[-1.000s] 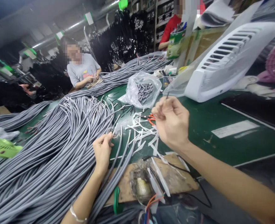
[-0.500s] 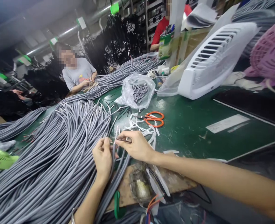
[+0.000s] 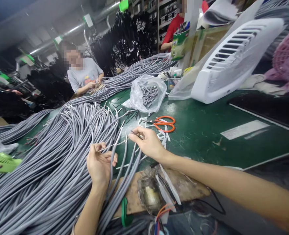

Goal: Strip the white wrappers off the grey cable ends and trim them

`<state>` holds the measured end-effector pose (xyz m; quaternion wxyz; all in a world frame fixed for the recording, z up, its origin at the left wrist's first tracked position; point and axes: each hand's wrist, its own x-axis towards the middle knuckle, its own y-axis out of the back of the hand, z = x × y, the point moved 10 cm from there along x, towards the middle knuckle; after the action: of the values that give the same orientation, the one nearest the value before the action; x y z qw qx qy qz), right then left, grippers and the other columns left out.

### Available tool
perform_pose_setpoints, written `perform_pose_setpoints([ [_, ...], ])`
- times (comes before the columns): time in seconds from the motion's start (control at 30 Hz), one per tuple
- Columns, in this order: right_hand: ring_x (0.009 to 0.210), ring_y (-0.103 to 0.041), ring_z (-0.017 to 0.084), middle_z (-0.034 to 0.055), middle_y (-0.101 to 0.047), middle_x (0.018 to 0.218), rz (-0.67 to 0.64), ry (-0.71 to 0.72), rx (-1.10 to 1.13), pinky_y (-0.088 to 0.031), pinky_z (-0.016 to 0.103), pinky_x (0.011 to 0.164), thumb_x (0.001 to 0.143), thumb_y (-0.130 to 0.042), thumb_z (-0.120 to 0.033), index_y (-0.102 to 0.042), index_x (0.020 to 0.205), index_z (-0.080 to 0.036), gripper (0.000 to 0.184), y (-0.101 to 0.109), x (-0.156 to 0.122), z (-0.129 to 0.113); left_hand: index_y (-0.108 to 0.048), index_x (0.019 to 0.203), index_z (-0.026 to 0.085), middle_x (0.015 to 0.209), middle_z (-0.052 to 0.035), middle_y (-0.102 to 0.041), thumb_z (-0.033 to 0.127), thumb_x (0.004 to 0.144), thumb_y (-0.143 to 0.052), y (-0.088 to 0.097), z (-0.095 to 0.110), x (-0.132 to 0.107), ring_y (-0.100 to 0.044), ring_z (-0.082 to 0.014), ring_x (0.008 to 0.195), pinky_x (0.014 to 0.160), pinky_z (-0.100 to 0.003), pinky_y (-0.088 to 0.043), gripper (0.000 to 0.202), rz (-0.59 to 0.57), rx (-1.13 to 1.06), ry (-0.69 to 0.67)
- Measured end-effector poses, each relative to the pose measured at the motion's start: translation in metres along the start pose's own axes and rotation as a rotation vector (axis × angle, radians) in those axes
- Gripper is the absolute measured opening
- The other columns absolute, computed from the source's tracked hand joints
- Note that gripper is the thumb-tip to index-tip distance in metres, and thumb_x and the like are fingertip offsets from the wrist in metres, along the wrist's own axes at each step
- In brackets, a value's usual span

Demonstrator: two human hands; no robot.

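Observation:
A large heap of grey cables (image 3: 61, 156) covers the left of the green table (image 3: 208, 130). My left hand (image 3: 99, 164) rests on the cable ends with its fingers loosely curled around one thin cable end (image 3: 110, 146). My right hand (image 3: 148, 143) is just to the right of it, pinching a small dark tube (image 3: 134, 133) between thumb and forefinger, its tip pointing left toward the cable end. White paper strips (image 3: 156, 137) lie under and beyond my right hand.
Orange-handled scissors (image 3: 164, 123) lie beyond my right hand. A clear bag of small grey tubes (image 3: 148, 94) sits behind them, a white fan (image 3: 235, 58) at the right. A wooden board (image 3: 159, 189) lies at the near edge. Two people sit across the table.
My left hand has shifted left and its grip has loosened. My right hand has moved slightly up and right with the small tube, apart from the left hand.

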<state>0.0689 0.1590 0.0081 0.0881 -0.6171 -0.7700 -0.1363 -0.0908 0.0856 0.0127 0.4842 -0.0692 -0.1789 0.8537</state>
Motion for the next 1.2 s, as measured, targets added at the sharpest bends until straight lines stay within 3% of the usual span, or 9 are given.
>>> perform_pose_setpoints([
  [0.1,0.056,-0.045,0.010,-0.0023,-0.049,0.057,0.084,0.018,0.028,-0.034,0.022,0.052,0.072,-0.053,-0.033,-0.049,0.061,-0.018,0.020,0.014,0.004,-0.002,-0.042,0.062,0.018,0.063,0.0061,-0.053,0.047,0.057,-0.070,-0.002,-0.006,0.000,-0.047,-0.0073,0.031,0.028,-0.019,-0.030,0.041,-0.031,0.079,0.091],
  [0.23,0.054,-0.043,0.009,-0.0022,-0.048,0.059,0.374,0.087,0.063,-0.034,0.021,0.050,0.075,-0.051,-0.036,-0.049,0.064,-0.018,0.021,0.061,0.009,-0.010,-0.056,0.058,0.010,0.049,0.0018,-0.053,0.035,0.048,-0.077,-0.008,-0.036,-0.005,-0.032,-0.0003,0.030,0.031,-0.014,-0.015,0.034,-0.255,0.455,0.369],
  [0.3,0.051,-0.041,0.009,-0.0027,-0.047,0.058,0.492,0.137,0.050,-0.033,0.021,0.048,0.076,-0.051,-0.035,-0.049,0.065,-0.018,0.020,0.078,0.005,-0.018,-0.059,0.051,0.008,0.042,0.0024,-0.047,0.037,0.049,-0.076,-0.005,-0.035,-0.004,-0.028,0.0005,0.031,0.032,-0.015,-0.013,0.035,-0.279,0.538,0.347],
  [0.4,0.044,-0.037,0.007,-0.0048,-0.044,0.048,0.239,0.159,-0.008,-0.029,0.020,0.042,0.072,-0.059,-0.032,-0.052,0.060,-0.017,0.021,0.050,0.004,-0.025,-0.067,0.060,0.008,0.045,0.0033,-0.046,0.040,0.053,-0.075,0.004,-0.015,0.004,-0.028,0.0002,0.035,0.034,-0.016,-0.015,0.034,-0.160,0.485,0.160],
  [0.5,0.044,-0.039,0.006,-0.0039,-0.049,0.050,0.019,0.267,-0.050,-0.031,0.019,0.043,0.073,-0.061,-0.023,-0.056,0.058,-0.015,0.017,0.014,-0.009,-0.036,-0.071,0.074,0.009,0.054,0.0014,-0.050,0.041,0.058,-0.072,0.001,-0.008,0.004,-0.030,0.0000,0.038,0.035,-0.015,-0.018,0.036,-0.155,0.395,0.087],
  [0.7,0.048,-0.045,0.006,-0.0014,-0.057,0.056,-0.116,0.409,-0.138,-0.033,0.018,0.048,0.076,-0.060,-0.015,-0.063,0.062,-0.014,0.014,-0.012,-0.022,-0.044,-0.072,0.071,0.009,0.046,0.0012,-0.049,0.038,0.068,-0.067,-0.012,-0.010,-0.002,-0.039,-0.0047,0.039,0.036,-0.018,-0.028,0.029,-0.307,0.542,0.008],
  [0.9,0.049,-0.043,0.007,-0.0012,-0.052,0.053,-0.071,0.386,-0.168,-0.033,0.019,0.049,0.080,-0.050,-0.017,-0.055,0.055,-0.014,0.026,-0.008,-0.020,-0.044,-0.074,0.069,0.015,0.047,0.0023,-0.054,0.026,0.061,-0.072,-0.023,0.003,-0.010,-0.045,-0.0063,0.037,0.036,-0.019,-0.036,0.014,-0.319,0.653,-0.135],
  [1.1,0.047,-0.043,0.008,-0.0009,-0.052,0.054,0.279,0.201,-0.110,-0.031,0.020,0.046,0.083,-0.044,-0.029,-0.057,0.062,-0.014,0.029,0.052,0.000,-0.031,-0.074,0.067,0.017,0.048,0.0030,-0.054,0.021,0.059,-0.073,-0.018,0.018,-0.010,-0.048,-0.0077,0.039,0.038,-0.019,-0.039,0.009,-0.271,0.607,-0.256],
  [1.2,0.047,-0.045,0.009,-0.0014,-0.054,0.053,0.155,0.168,-0.337,-0.029,0.021,0.048,0.081,-0.052,-0.033,-0.062,0.065,-0.015,0.026,0.042,0.005,-0.027,-0.074,0.069,0.018,0.049,0.0026,-0.054,0.022,0.061,-0.073,-0.014,0.028,-0.013,-0.050,-0.0088,0.043,0.040,-0.020,-0.040,0.010,-0.244,0.646,-0.340],
])
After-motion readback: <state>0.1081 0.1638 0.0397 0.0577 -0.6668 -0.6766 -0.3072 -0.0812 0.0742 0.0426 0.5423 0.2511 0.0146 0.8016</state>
